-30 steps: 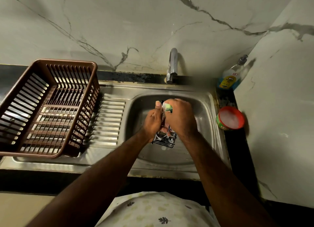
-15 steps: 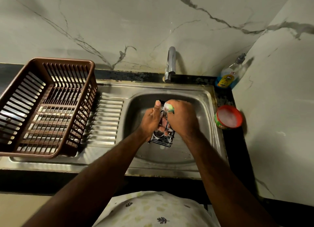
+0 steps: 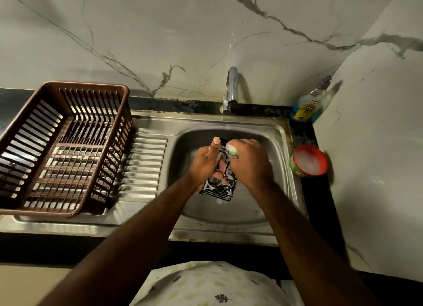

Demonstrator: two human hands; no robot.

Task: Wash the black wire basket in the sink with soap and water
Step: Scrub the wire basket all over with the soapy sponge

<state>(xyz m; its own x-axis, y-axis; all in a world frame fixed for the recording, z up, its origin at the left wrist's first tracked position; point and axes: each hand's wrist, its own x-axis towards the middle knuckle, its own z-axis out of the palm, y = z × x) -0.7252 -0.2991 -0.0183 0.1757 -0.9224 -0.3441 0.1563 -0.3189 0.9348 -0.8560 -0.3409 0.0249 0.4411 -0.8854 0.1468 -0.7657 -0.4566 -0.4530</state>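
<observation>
Head view puts the soaping step underway: left hand [image 3: 206,161] grips the black wire basket [image 3: 220,186] above the sink [image 3: 283,145] bowl, right hand [image 3: 249,161] clutches a sudsy scrubber [image 3: 232,150] against it (tap [image 3: 231,88] seemingly dry), so rinsing likely comes next.

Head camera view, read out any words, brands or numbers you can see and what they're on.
Soap bottle: print on its yellow label and red tag, too blurred to read.
Round tub: red lettering on its green side, too blurred to read.
No other text shows.
</observation>
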